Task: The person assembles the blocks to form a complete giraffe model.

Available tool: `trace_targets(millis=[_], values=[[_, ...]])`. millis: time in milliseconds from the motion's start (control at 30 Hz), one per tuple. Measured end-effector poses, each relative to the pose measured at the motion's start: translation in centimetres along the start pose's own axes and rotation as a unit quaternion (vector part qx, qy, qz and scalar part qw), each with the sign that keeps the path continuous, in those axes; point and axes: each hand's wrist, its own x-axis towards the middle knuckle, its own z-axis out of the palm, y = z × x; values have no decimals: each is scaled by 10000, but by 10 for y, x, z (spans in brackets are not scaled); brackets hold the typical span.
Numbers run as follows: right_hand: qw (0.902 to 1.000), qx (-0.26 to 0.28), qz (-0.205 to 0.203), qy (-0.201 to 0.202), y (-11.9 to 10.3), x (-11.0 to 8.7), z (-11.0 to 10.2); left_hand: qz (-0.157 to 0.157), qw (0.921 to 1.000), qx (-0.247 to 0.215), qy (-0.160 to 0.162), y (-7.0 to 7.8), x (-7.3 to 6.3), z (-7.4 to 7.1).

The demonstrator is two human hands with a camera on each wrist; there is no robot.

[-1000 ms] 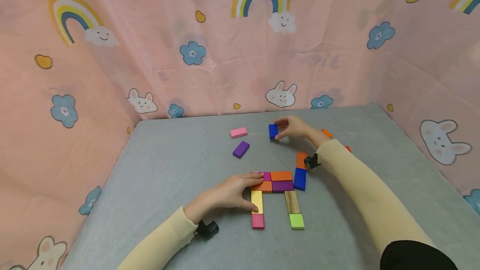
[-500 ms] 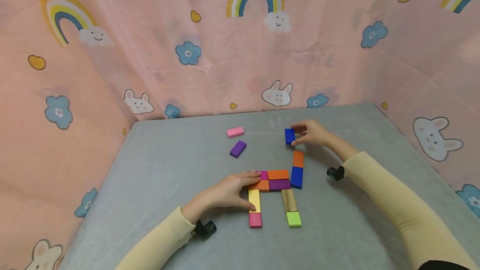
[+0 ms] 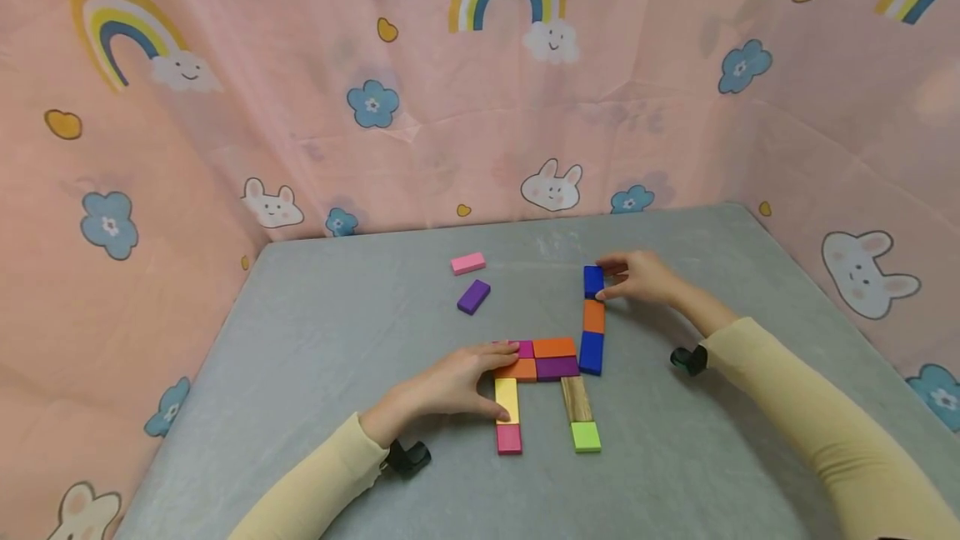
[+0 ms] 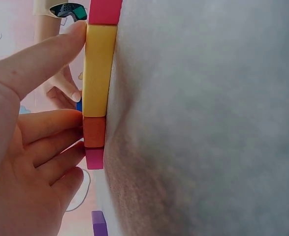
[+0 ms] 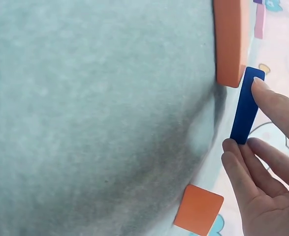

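Note:
In the head view my right hand (image 3: 647,277) pinches a blue block (image 3: 592,280) at the far end of an orange block (image 3: 593,317). Below that orange block lies a second blue block (image 3: 591,352), so the three form a column. My left hand (image 3: 450,386) lies over the left part of the flat block layout, fingers on an orange block (image 4: 94,132) and a magenta block (image 4: 94,159), thumb at a yellow block (image 3: 506,398). A purple block (image 3: 557,368) and another orange block (image 3: 553,347) complete two rows. The right wrist view shows thumb and fingertips at opposite ends of the blue block (image 5: 246,108).
Two legs extend nearer: yellow with a pink-red block (image 3: 508,439), and wood-grained (image 3: 577,398) with a lime block (image 3: 586,437). A pink block (image 3: 468,263) and a purple block (image 3: 474,297) lie loose farther back. A loose orange block (image 5: 199,210) shows in the right wrist view.
My right hand has carried the blue block to the right and slightly nearer, up to the orange block's far end. My left hand stays in place on the layout.

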Motion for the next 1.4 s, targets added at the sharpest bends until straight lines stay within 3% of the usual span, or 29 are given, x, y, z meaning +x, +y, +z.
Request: trace_targets(millis=[600, 1400], values=[[10000, 80, -22, 17, 8, -5, 10, 2, 9999, 103, 31, -1, 1, 2], [9993, -132, 12, 355, 7, -5, 17, -58, 10000, 62, -34, 3, 1, -1]])
